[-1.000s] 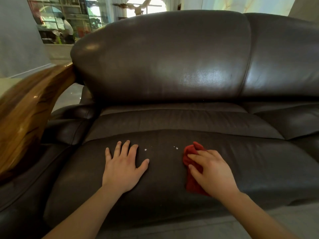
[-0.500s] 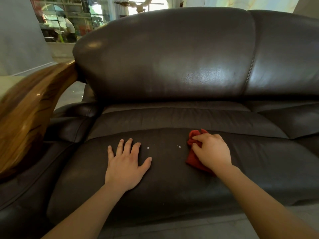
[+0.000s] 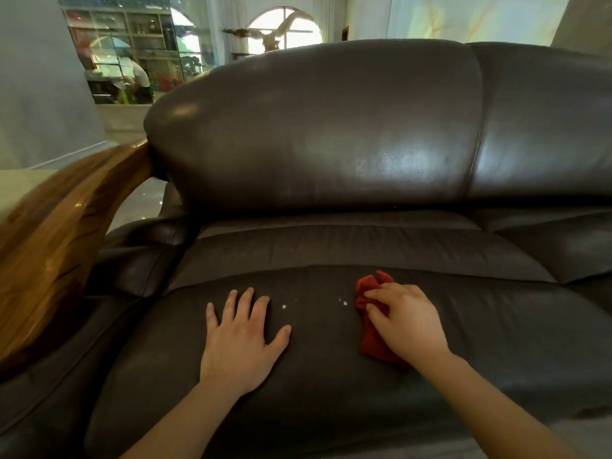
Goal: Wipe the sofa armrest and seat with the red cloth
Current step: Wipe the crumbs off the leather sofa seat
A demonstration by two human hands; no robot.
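Note:
A dark brown leather sofa fills the view. My right hand [image 3: 405,321] presses the crumpled red cloth [image 3: 369,339] onto the front seat cushion [image 3: 331,376], fingers curled over it. My left hand [image 3: 240,339] lies flat on the same cushion, fingers spread, holding nothing. A few small white crumbs [image 3: 342,303] sit on the leather between the two hands, just left of the cloth. The glossy wooden armrest [image 3: 56,240] curves along the left side, well away from both hands.
The padded backrest [image 3: 331,127] rises behind the seat. A second seat cushion [image 3: 563,250] lies to the right. Behind the sofa are a glass display cabinet [image 3: 132,61] and an arched window [image 3: 284,28]. Grey floor [image 3: 579,435] shows at the lower right.
My right hand slid the red cloth away from me up the cushion, then drew it slightly back. My left hand has stayed flat in place. The camera tilted up a little.

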